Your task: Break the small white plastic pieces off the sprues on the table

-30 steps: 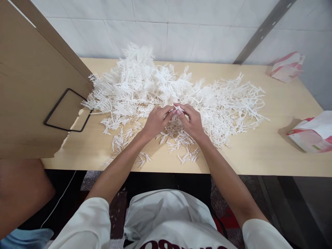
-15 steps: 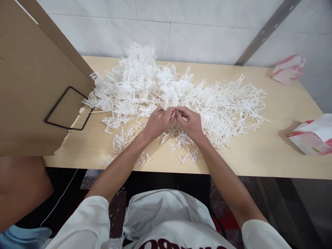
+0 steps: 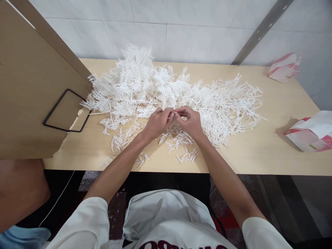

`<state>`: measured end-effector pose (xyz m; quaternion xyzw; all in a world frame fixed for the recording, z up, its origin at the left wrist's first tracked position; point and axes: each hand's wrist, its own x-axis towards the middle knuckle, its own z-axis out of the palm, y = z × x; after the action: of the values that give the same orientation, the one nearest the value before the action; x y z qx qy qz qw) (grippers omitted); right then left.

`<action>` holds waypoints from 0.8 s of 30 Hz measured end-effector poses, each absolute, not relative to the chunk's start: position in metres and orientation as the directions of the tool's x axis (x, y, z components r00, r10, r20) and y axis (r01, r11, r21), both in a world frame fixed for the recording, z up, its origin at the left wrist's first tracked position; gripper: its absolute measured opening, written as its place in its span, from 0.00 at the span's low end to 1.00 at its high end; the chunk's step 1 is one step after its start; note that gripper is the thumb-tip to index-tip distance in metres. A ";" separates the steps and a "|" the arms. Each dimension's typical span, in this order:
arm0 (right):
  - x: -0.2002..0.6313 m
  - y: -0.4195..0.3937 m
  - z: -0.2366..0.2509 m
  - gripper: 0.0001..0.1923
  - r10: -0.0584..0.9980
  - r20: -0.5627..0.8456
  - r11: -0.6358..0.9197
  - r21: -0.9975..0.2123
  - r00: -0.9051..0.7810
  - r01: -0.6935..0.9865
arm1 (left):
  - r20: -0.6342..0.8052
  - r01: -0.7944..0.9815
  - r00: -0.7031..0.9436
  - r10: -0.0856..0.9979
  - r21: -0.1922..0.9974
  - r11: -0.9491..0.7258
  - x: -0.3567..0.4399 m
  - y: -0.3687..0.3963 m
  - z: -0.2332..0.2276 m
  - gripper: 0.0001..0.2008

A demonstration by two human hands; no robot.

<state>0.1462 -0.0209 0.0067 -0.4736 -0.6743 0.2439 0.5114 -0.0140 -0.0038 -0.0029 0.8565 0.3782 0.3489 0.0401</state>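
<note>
A broad heap of white, branching plastic-looking strands (image 3: 137, 79) spreads across the wooden table. At its front edge, my left hand (image 3: 159, 122) and my right hand (image 3: 188, 120) meet with their fingertips close together. Both are closed in a pinch on a small white strand piece, of which only a bit shows between the fingers. Short loose white pieces (image 3: 186, 155) lie on the tabletop below my wrists, and more sit by my left forearm.
A large cardboard sheet (image 3: 33, 86) stands on the left, with a black rectangular wire frame (image 3: 67, 110) against it. Two red-and-white paper bags (image 3: 312, 133) rest at the right. A tiled wall (image 3: 197, 34) runs along the back. Part of another person's arm (image 3: 20, 193) shows at lower left.
My fingers have shifted slightly at the pinch, while both hands stay in the same place over the heap. The whole view has moved a little.
</note>
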 end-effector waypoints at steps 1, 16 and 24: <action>0.147 -0.021 0.007 0.06 0.890 0.454 0.437 -0.818 -0.047 0.373 | 0.563 0.617 0.458 0.688 0.356 -0.702 -0.014 -0.004 -0.002 0.13; 0.147 -0.021 0.002 0.03 0.776 0.623 0.528 -0.556 -0.099 0.641 | 0.624 0.603 0.506 0.596 0.237 -0.761 -0.017 0.001 -0.009 0.10; 0.147 -0.021 0.010 0.05 0.838 0.543 0.441 -0.730 0.051 0.523 | 0.653 0.641 0.501 0.568 0.162 -0.751 -0.019 -0.001 -0.007 0.09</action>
<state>0.1471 -0.0215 0.0104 -0.5065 -0.6720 0.1521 0.5184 -0.0186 -0.0007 -0.0070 0.8647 0.3494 0.3572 -0.0508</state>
